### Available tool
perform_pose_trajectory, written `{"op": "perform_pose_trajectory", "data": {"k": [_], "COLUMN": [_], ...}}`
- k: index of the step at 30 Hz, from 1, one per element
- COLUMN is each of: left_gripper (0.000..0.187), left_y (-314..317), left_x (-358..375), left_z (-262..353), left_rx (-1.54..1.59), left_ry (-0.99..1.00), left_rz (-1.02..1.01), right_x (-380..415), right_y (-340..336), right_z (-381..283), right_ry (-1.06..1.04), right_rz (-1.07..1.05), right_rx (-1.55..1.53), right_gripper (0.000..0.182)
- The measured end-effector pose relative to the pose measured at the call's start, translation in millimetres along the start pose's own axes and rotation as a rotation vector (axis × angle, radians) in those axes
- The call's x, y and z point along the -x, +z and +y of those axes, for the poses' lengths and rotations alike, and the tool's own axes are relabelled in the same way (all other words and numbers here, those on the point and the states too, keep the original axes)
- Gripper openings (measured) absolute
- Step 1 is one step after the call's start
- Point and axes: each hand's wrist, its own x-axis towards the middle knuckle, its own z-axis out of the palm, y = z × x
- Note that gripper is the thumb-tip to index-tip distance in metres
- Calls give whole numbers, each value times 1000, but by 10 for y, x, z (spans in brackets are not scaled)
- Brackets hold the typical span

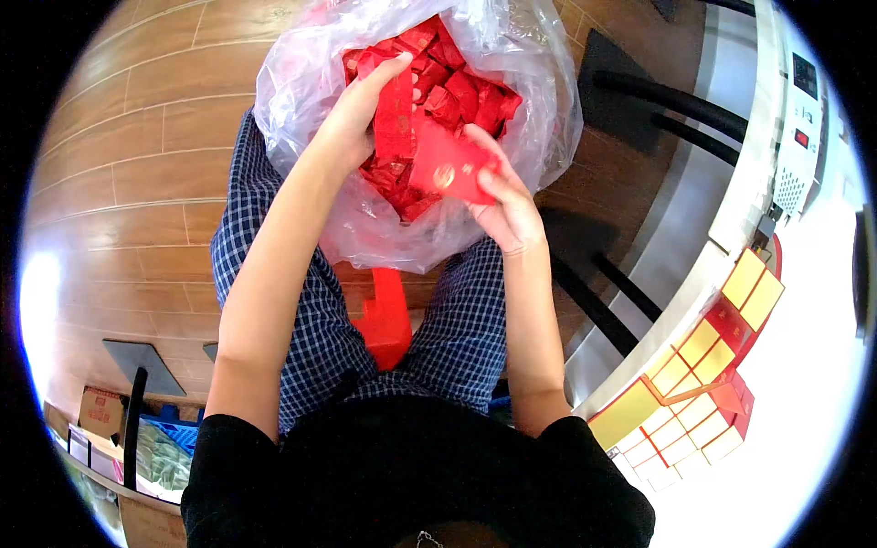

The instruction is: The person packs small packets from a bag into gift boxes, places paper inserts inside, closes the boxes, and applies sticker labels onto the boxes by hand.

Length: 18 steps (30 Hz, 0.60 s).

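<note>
A large clear plastic bag stands between my knees, filled with small red wrapped packets. Over its mouth, my left hand is closed on a narrow red packet that hangs down from the thumb. My right hand pinches a flat red envelope with gold print, tilted, its left edge close to the narrow packet. Some fingers of both hands are hidden behind what they hold. Below the bag, a red strip lies between my thighs.
On the right, a white table carries red boxes with gold-edged panels and a white device with a red switch. Black metal legs stand on the wooden floor. Cartons and a blue crate sit lower left.
</note>
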Motion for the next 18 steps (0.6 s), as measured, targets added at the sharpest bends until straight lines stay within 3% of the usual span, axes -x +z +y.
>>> {"op": "perform_pose_trajectory", "data": {"k": [3, 4, 6, 8, 10, 12, 13, 15, 16, 18], "left_gripper": [48, 52, 61, 63, 86, 64, 64, 94, 94, 95], "left_y": [93, 121, 107, 118, 102, 151, 110, -5, -8, 7], "left_x": [67, 89, 59, 54, 83, 139, 91, -47, -46, -35], "left_z": [6, 10, -67, -157, -123, -72, -78, -123, -140, -165], "left_rx": [-122, -175, -204, -237, -340, -245, -242, -325, -322, -435], "left_ry": [46, 91, 98, 181, 194, 179, 182, 201, 201, 389], "left_rz": [-2, 11, -55, -138, -208, -132, -130, -186, -184, -65], "right_x": [-153, -227, -343, -470, -590, -619, -597, -589, -606, -648], "right_y": [-17, -57, -146, 156, 284, 367, 395, 392, 331, 168], "right_z": [-2, 17, 82, 166, 334, 348, 300, 262, 298, 385], "right_ry": [-182, -182, -67, -40, -27, -45, -43, -60, -58, -157], "right_rz": [496, 496, 364, 301, 263, 377, 392, 477, 477, 499], "right_rx": [-281, -280, -632, -472, -404, -237, -66, 304, 306, 621], "right_gripper": [36, 36, 27, 29, 26, 24, 22, 30, 30, 37]}}
